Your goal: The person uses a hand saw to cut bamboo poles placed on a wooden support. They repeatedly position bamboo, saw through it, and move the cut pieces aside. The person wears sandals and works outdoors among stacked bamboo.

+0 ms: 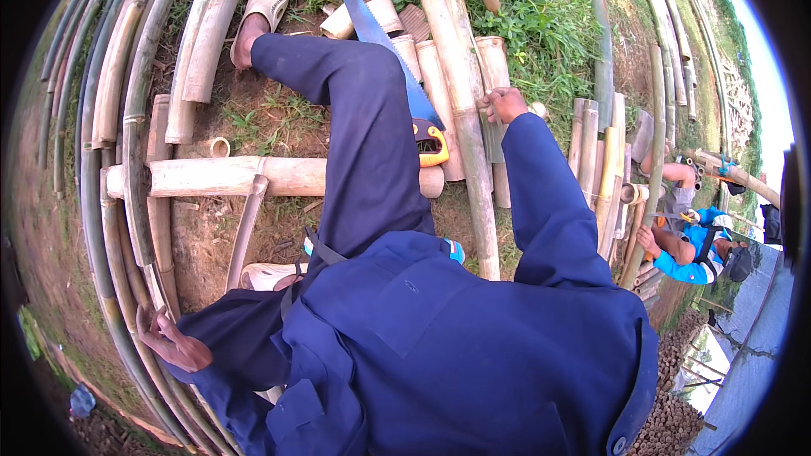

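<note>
My left hand (175,341) is low at the left, its fingers curled loosely round the pale end of a long bamboo pole (135,148). On the other side my right hand (505,105) is closed, fingertips at the top of a short greenish bamboo piece (492,142); its grip is partly hidden. A handsaw (390,55) with a blue blade and a yellow and black handle leans beside my bent knee, in neither hand. A thick bamboo log (207,176) lies crosswise, passing behind my leg.
Several long bamboo poles (106,93) run along the left. Cut bamboo lengths (589,143) lie at the right, near a co-worker (705,245) in bright blue whose hand is at a pole. An upright-looking pole (460,110) runs left of my right hand. Grass (541,25) grows beyond.
</note>
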